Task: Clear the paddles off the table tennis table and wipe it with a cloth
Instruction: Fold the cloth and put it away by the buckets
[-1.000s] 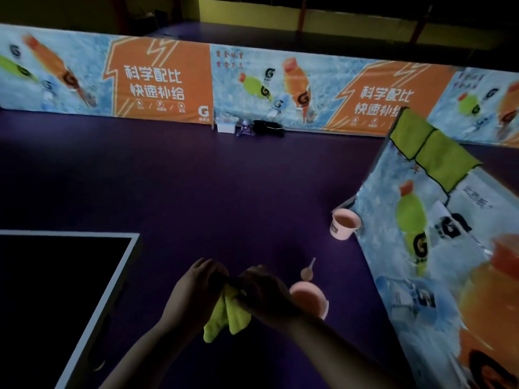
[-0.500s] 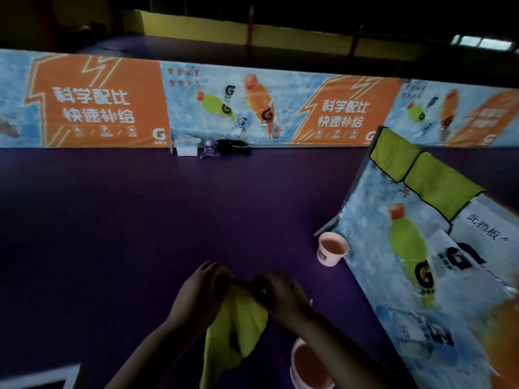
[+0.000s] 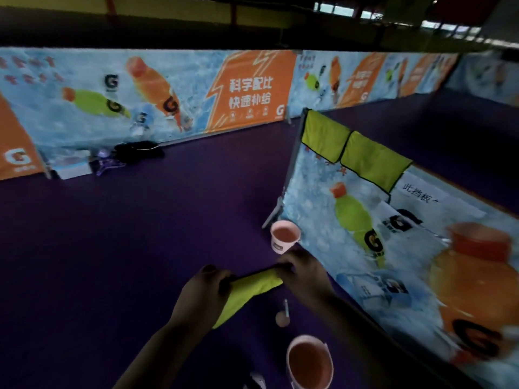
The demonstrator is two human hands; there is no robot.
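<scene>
Tightly, left hand (image 3: 207, 293) and right hand (image 3: 303, 273) grip a fuzzy, seemingly twisted yellow-green cloth (image 3: 252, 284).

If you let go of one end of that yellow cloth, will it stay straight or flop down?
Probably flop. The yellow cloth is only taut between the left hand and right hand; its loose end droops below the left hand. It likely feels light and soft, like the two cloths draped limp over the barrier.

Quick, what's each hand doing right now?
Left hand: grips one end of the yellow-green cloth.
Right hand: grips the cloth's other end.
</scene>
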